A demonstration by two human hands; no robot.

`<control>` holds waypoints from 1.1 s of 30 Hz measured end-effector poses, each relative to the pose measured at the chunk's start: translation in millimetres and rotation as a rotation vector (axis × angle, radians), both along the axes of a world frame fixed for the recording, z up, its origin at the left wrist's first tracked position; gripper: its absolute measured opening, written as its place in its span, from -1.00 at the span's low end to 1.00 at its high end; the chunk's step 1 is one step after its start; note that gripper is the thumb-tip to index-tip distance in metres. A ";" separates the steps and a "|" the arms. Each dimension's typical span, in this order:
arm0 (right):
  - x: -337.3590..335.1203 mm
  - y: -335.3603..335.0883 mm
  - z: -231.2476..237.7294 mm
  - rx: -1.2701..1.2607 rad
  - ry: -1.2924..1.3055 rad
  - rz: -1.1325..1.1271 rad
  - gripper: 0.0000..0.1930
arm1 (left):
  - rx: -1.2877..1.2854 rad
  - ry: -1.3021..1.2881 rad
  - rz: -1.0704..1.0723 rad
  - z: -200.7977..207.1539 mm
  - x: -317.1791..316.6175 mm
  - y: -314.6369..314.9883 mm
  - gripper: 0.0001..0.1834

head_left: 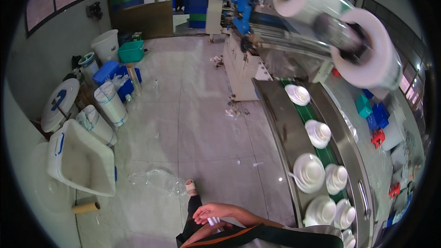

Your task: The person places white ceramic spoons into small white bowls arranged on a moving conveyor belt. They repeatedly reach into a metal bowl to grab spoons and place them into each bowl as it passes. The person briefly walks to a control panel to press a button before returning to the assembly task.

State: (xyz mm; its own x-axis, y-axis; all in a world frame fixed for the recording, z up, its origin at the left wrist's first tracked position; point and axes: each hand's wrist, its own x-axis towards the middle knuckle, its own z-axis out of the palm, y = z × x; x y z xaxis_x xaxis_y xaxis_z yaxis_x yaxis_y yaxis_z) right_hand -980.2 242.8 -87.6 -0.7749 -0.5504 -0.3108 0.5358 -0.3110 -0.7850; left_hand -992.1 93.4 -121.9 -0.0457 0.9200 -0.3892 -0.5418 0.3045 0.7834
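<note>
At the lower edge, my right hand [212, 211] reaches in from the right with its fingers loosely curved and apart. It hovers over some small white pieces [214, 221], too small to name exactly. Below it, my left hand [207, 234] is closed around these pieces, its fingers partly hidden. To the right of my hands, stacks of white bowls and plates [308, 173] stand on the green belt [325, 155] and steel top of a conveyor [285, 142]. A white spoon seems to stick out beside one stack.
A packaging machine [243, 64] with large film rolls [367, 50] stands at the conveyor's far end. Along the left wall are a white tub [87, 156], wrapped bundles [111, 103] and blue bins [106, 72]. Clear film [158, 181] and a cardboard tube [86, 208] lie on the floor.
</note>
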 end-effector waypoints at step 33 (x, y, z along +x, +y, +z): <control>-786.9 587.9 18.4 0.964 0.569 -0.628 -0.67 | -0.285 -0.486 0.633 67.6 -804.6 523.6 -0.84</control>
State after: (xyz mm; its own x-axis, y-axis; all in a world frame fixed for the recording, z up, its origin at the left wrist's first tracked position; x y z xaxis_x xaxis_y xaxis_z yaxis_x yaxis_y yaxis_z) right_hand -1767.1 830.7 -69.1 -0.9728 0.2172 0.0810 0.0215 0.4323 -0.9015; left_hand -1796.7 617.0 -54.3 -0.2867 0.6406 -0.7124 -0.9335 -0.0195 0.3581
